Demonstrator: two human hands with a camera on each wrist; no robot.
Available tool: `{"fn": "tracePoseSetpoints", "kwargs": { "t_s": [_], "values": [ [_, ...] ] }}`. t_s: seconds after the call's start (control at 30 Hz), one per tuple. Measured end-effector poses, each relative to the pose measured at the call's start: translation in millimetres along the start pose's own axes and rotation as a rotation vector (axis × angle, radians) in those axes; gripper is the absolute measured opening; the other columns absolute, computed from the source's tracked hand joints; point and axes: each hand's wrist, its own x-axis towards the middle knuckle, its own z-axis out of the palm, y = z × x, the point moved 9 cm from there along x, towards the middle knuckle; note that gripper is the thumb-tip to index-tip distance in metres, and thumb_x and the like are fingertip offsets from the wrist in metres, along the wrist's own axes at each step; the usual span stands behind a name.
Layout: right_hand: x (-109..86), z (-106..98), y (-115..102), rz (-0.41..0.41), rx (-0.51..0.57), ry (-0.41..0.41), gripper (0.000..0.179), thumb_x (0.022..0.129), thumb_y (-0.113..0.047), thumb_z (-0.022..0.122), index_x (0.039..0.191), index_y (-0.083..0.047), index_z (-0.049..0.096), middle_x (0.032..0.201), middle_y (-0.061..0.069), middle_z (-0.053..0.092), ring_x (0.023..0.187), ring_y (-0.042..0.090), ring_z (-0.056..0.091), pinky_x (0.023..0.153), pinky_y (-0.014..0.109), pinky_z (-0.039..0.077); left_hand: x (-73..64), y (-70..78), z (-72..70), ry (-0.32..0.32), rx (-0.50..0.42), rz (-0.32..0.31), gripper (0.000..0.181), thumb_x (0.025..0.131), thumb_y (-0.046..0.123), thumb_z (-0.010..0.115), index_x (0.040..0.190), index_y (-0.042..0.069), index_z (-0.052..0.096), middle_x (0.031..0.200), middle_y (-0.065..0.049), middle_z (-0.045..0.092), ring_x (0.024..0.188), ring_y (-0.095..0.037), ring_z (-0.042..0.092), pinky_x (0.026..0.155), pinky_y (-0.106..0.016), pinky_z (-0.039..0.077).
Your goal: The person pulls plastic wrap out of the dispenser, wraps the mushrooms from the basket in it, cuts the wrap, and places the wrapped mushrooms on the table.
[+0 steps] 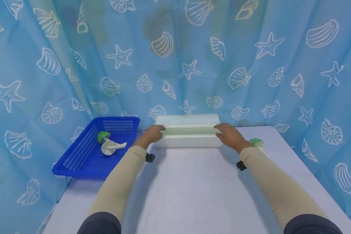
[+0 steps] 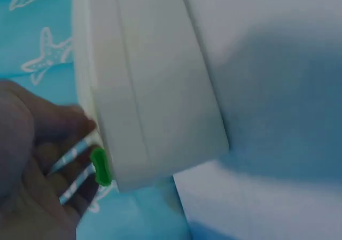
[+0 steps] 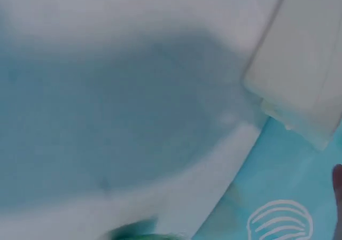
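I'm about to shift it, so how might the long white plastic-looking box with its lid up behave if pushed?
The white box likely keeps its shape: no bends show. Being flat-sided, it should slide rather than roll. Its raised lid might swing.

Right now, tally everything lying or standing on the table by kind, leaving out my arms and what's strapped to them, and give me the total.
White box: 1
Blue basket: 1
Mushrooms: 3 (a green-capped one and an underside-up one in the basket, another partly hidden by the right sleeve)
Total: 5
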Motion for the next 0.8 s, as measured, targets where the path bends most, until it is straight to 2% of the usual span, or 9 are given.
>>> {"fn": "tracePoseSetpoints", "kwargs": {
  "t_s": [0.13, 0.23, 0.37, 0.53, 0.67, 0.8],
  "values": [
    [6.9, 12.1, 7.6, 0.050, 0.072, -0.122, 0.045, 0.101, -0.017, 0.054, 0.143, -0.002, 0.046, 0.139, 0.023, 0.049, 0.135, 0.043, 0.032, 0.107, 0.056, 0.029, 5.4, 5.3, 12.3, -0.091, -0.065, 0.078, 0.042, 0.094, -0.001, 0.041, 0.134, 0.000, 0.056, 0.131, -0.014, 0.059, 0.125, -0.031, 0.050, 0.102, -0.042, 0.041],
    [10.3, 21.2, 11.9, 0.091, 0.136, -0.167, 0.046, 0.101, -0.016, 0.055, 0.144, -0.004, 0.045, 0.131, 0.021, 0.057, 0.128, 0.040, 0.044, 0.100, 0.055, 0.038, 7.3, 12.4, 19.7, -0.131, -0.102, 0.144, 0.036, 0.097, 0.001, 0.043, 0.129, -0.001, 0.060, 0.123, -0.013, 0.063, 0.118, -0.028, 0.055, 0.097, -0.039, 0.045],
    [15.7, 24.7, 17.4, 0.142, 0.197, -0.122, 0.045, 0.098, -0.015, 0.059, 0.141, -0.005, 0.049, 0.112, 0.018, 0.066, 0.101, 0.033, 0.063, 0.081, 0.048, 0.051, 10.4, 15.3, 18.0, -0.091, -0.118, 0.183, 0.025, 0.097, 0.002, 0.054, 0.117, 0.001, 0.069, 0.113, -0.009, 0.067, 0.107, -0.024, 0.060, 0.090, -0.036, 0.049],
    [25.1, 22.4, 15.3, 0.115, 0.131, -0.031, 0.038, 0.097, -0.010, 0.059, 0.135, -0.006, 0.056, 0.094, 0.013, 0.068, 0.082, 0.029, 0.062, 0.071, 0.044, 0.050, 14.8, 11.0, 9.4, -0.003, -0.159, 0.169, 0.020, 0.095, 0.002, 0.060, 0.112, 0.001, 0.071, 0.108, -0.009, 0.069, 0.104, -0.024, 0.062, 0.088, -0.035, 0.050],
    [31.4, 24.9, 5.5, 0.035, 0.018, -0.015, 0.033, 0.099, -0.005, 0.053, 0.133, -0.004, 0.058, 0.101, 0.015, 0.069, 0.092, 0.036, 0.062, 0.082, 0.052, 0.048, 17.7, 6.5, 8.9, 0.020, -0.135, 0.148, 0.023, 0.097, 0.004, 0.057, 0.117, 0.001, 0.068, 0.111, -0.010, 0.068, 0.104, -0.023, 0.062, 0.088, -0.034, 0.050],
    [36.6, 30.3, 0.6, -0.018, -0.080, -0.058, 0.036, 0.102, -0.005, 0.046, 0.137, -0.003, 0.052, 0.126, 0.021, 0.060, 0.116, 0.041, 0.054, 0.098, 0.055, 0.041, 22.4, 3.6, 10.0, 0.035, -0.058, 0.151, 0.027, 0.098, 0.000, 0.052, 0.120, 0.002, 0.067, 0.112, -0.010, 0.068, 0.105, -0.022, 0.062, 0.088, -0.033, 0.050]
  ]
}}
